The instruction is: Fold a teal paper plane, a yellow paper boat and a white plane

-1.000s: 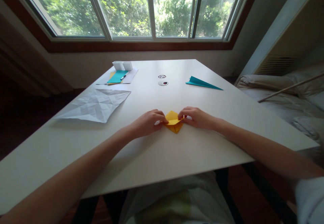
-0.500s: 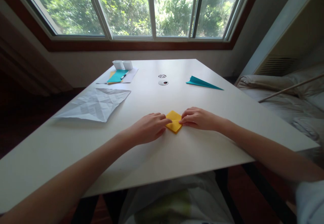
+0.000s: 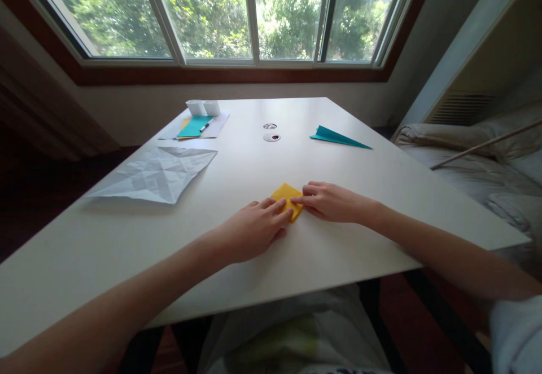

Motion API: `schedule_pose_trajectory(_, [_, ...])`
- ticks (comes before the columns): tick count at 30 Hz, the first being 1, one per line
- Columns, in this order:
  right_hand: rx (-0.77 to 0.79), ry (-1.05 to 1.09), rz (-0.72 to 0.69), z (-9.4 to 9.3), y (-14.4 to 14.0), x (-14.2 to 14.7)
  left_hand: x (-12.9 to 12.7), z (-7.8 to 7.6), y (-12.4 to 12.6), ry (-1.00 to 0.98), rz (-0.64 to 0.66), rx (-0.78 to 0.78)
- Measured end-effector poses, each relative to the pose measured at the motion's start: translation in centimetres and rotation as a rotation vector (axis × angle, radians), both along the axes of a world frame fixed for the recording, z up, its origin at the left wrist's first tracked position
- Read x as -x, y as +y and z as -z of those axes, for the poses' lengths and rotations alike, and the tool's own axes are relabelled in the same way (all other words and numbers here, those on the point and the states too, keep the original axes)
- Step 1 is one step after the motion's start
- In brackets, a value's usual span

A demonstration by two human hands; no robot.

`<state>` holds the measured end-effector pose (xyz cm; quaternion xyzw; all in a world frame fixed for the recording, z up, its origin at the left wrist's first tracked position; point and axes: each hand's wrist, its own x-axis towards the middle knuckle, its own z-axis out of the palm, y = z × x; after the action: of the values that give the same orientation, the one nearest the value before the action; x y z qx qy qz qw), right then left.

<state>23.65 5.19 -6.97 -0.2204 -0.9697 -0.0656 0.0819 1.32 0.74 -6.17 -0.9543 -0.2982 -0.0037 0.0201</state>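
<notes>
A small folded piece of yellow origami paper [image 3: 284, 190] lies flat on the white table in front of me, one corner toward the window. My left hand [image 3: 260, 224] rests on its left and near side, fingers stretched out and laid over the paper, covering part of it. From the right, my right hand [image 3: 328, 200] reaches in with its index finger extended, the tip pressing near the paper's middle. The other right fingers are bent beside the paper's right corner. Neither hand lifts the paper off the table.
A creased white sheet [image 3: 156, 174] lies at left. Behind it are a teal paper [image 3: 195, 126], a pen [image 3: 205, 127] and white folded paper boxes [image 3: 203, 108]. Two round pieces [image 3: 271, 137] lie at the far middle. A teal paper plane [image 3: 339, 137] rests at right.
My left hand has slid right and toward me, covering more of the yellow paper. My right index finger has stretched left from the corner onto its middle.
</notes>
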Motion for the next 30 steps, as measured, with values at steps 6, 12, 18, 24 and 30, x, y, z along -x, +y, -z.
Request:
schedule_pose_trajectory(6, [-0.03, -0.055, 0.038, -0.1, -0.3, 0.3, -0.4, -0.2, -0.7, 0.038, -0.067, -0.012])
schedule_pose_trajectory(12, [0.118, 0.002, 0.06, -0.6, -0.1, 0.1, -0.4, -0.3, -1.4, 0.064, -0.143, -0.011])
schedule_pose_trajectory(18, [0.196, 0.0, 0.114, -1.4, 0.1, -0.5, -0.3, -0.4, -1.6, 0.083, -0.17, 0.031])
schedule_pose_trajectory(24, [0.173, -0.045, 0.133, -1.7, -0.2, -0.6, -0.2, -0.5, -1.5, 0.073, -0.163, 0.085])
schedule_pose_trajectory(30, [0.091, -0.127, 0.106, -1.4, -0.7, -0.4, -0.1, -0.6, -1.7, 0.096, -0.194, 0.106])
